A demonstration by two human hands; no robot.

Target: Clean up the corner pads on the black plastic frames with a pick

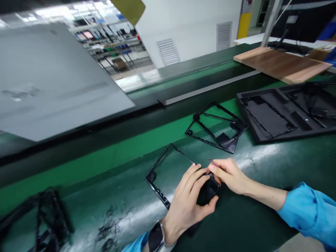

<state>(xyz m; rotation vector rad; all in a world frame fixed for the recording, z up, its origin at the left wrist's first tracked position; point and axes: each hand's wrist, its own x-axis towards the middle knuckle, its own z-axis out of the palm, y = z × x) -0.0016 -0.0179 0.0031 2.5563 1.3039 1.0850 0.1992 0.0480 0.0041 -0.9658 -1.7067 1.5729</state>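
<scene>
A thin black rectangular frame (pixel 151 176) lies on the green work surface, its near right end under my hands. My left hand (pixel 185 201), with a watch on its wrist, grips that end, thumb on the near side and fingers across the top. Close beside it, my right hand (pixel 231 175) is closed in a pinch on a small thin blade-like tool (pixel 212 161), held against the frame's edge. The tool's working end is partly covered by fingers, so its exact kind is unclear.
Two similar black frames (pixel 215 137) lie overlapped beyond my hands. A black foam tray (pixel 262 138) with more frames stands at right. Blurred frames (pixel 49 224) lie at lower left, near black scraps (pixel 109 224). A wooden board (pixel 280 63) is at back right.
</scene>
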